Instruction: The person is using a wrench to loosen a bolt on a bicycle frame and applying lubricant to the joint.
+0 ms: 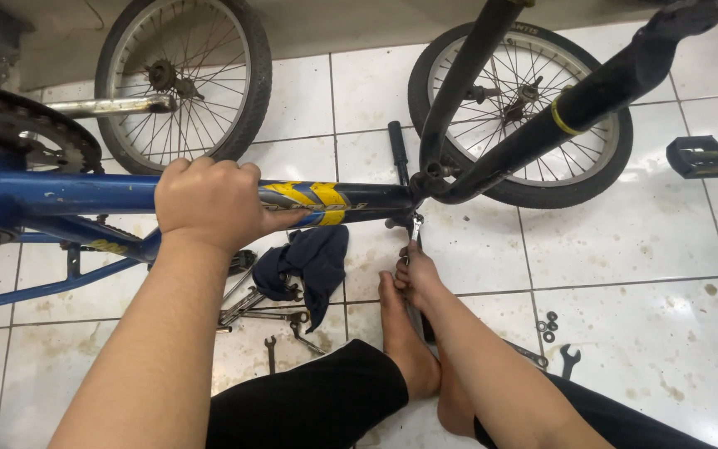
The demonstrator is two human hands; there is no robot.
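Note:
A blue bicycle frame with yellow markings lies upturned across the view. My left hand is clasped over its main tube. My right hand grips a metal wrench whose head sits at the frame's head-tube joint, where the black fork meets it. My bare feet rest on the tiles just below that hand. Two wheels stand behind: one at top left, one at top right.
Several loose wrenches and a dark blue rag lie on the white tiled floor under the frame. Small washers and another spanner lie to the right. A black pedal is at far right. The chainring is at left.

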